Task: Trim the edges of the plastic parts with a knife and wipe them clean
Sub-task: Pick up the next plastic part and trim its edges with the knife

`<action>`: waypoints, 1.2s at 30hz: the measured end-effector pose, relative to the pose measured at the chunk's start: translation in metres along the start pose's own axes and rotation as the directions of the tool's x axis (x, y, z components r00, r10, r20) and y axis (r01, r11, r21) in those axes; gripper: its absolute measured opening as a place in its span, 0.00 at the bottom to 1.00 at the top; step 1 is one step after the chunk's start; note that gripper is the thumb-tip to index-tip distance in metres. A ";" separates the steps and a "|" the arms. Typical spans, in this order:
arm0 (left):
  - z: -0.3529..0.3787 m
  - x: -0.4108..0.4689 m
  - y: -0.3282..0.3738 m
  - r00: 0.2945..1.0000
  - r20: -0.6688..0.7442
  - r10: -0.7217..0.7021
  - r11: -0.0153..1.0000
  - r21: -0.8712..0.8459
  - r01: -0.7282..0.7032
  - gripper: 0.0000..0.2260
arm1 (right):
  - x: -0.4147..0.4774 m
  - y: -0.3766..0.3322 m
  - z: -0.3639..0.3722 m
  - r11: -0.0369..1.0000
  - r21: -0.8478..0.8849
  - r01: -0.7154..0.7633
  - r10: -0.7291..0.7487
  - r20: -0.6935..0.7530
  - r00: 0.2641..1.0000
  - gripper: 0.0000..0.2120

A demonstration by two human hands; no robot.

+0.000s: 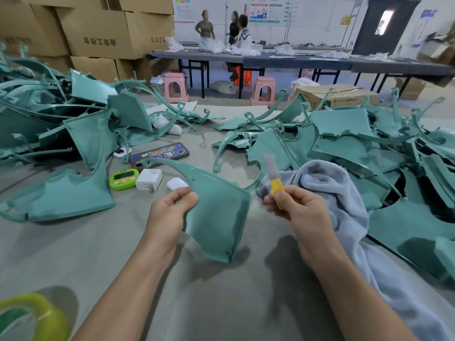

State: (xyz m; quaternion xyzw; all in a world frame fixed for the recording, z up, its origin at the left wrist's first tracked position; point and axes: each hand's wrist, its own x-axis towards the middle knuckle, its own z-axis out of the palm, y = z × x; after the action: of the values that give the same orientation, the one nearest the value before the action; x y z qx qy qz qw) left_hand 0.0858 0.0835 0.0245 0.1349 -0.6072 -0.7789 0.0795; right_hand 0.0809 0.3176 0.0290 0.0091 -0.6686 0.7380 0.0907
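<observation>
- Left hand (172,207): fingers curled round the left edge of one green part (216,217), which it holds upright just above the surface, between the two hands.
- Right hand (295,205): thumb and fingers pinch the yellow handle of the knife (273,178). The blade points up, blurred, and is apart from the part.
- Step, as judged: trimming of this part, with the blade not yet on an edge. Wiping is not yet begun.
- Next move, as judged: bring the blade to the part's rim at a shallow angle, with the left hand steadying it and its fingers clear of the cut.
- Cloth (344,205): grey-blue, crumpled just right of the knife hand and within reach.
- Surface (221,303): grey matting, with a yellow-green roll (37,313) at the near left. A timer (123,178), a charger (149,178) and a phone (160,153) lie beyond the left hand.
- Piles (369,148): green parts heaped at left and right.
- Room: pink stools (173,86), stacked boxes (98,33), and a long table (295,61) with people (205,25) standing at it.
</observation>
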 end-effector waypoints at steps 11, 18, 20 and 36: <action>-0.001 0.006 0.001 0.986 -0.158 0.062 0.975 -0.200 -0.093 0.08 | -0.011 0.016 0.008 0.743 -0.622 0.246 -0.136 0.220 0.966 0.03; -0.011 0.011 0.006 0.977 -0.213 -0.015 0.953 -0.298 -0.051 0.07 | -0.011 0.002 0.006 0.676 -0.660 0.328 0.021 0.462 0.887 0.13; -0.011 0.011 0.005 0.983 -0.182 -0.040 0.957 -0.288 -0.014 0.06 | -0.012 -0.003 0.004 0.686 -0.649 0.329 0.059 0.501 0.864 0.15; -0.004 0.007 0.005 0.996 -0.088 -0.007 0.982 -0.191 -0.009 0.14 | -0.011 -0.002 0.005 0.702 -0.668 0.245 0.001 0.346 0.938 0.07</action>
State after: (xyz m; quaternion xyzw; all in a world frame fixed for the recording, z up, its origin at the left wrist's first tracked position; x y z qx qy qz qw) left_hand 0.0804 0.0761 0.0278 0.1605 -0.5257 -0.8269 0.1191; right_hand 0.0917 0.3114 0.0302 0.1385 -0.9018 0.4086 0.0269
